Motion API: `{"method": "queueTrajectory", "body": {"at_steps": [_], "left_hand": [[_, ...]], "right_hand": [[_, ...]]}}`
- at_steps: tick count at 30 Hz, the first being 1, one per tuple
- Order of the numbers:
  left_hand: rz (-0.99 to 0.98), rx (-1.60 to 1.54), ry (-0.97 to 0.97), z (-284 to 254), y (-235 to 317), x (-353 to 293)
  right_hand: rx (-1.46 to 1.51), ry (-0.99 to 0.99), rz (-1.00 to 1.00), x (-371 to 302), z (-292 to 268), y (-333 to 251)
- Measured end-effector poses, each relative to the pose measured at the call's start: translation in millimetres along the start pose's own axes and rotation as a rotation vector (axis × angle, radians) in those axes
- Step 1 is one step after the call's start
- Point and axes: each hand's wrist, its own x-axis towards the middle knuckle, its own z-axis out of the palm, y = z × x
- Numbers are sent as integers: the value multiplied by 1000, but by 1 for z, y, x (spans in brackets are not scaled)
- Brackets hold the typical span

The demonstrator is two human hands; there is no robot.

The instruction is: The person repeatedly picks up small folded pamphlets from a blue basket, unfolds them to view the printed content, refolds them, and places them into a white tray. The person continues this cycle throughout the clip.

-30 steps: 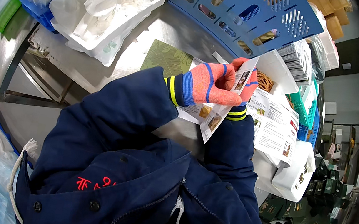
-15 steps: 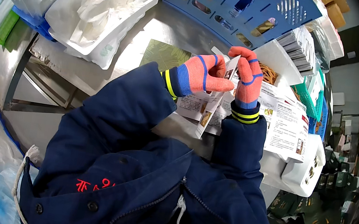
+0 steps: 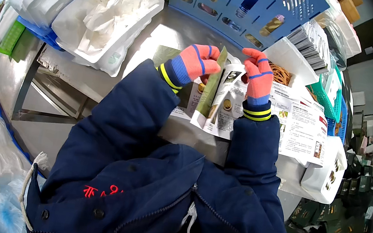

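Both of my hands wear coral gloves with blue stripes. Between them stands a folded paper leaflet [image 3: 208, 93], partly spread, with a green page on the left and a white printed page on the right. My left hand [image 3: 198, 62] pinches the green side with its fingers curled. At the white page's upper right edge is my right hand [image 3: 259, 76], its fingers bent round the edge and the tips partly hidden. Beneath lie printed sheets [image 3: 306, 128] that spread to the right. A green leaf-patterned sheet [image 3: 164, 54] lies flat behind my left hand.
A blue perforated crate [image 3: 195, 16] stands at the back. To the left is a white tray [image 3: 134, 28] with crumpled white plastic. Brown rope [image 3: 279, 74], a stack of papers [image 3: 308, 45], a green basket [image 3: 333, 106] and a white container [image 3: 323, 176] are at the right.
The leaflet was seen nearly edge-on between my hands; now its pages are spread apart, with the green side facing up. My left hand has shifted slightly left and up.
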Motion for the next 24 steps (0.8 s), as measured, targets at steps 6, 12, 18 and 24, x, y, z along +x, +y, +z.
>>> {"method": "queueTrajectory", "body": {"at_steps": [6,12,18,24], "left_hand": [[-92,264,72,-30,6,-20],[-90,855,363,-92,13,-41],[208,319,-135,12,79,-83],[-81,-25,33,15,36,-91]], "right_hand": [[218,-184,159,4,-10,3],[329,64,-164,4,-31,-37],[259,-65,-207,-13,7,-97],[123,-397,-251,-34,43,-83]]}}
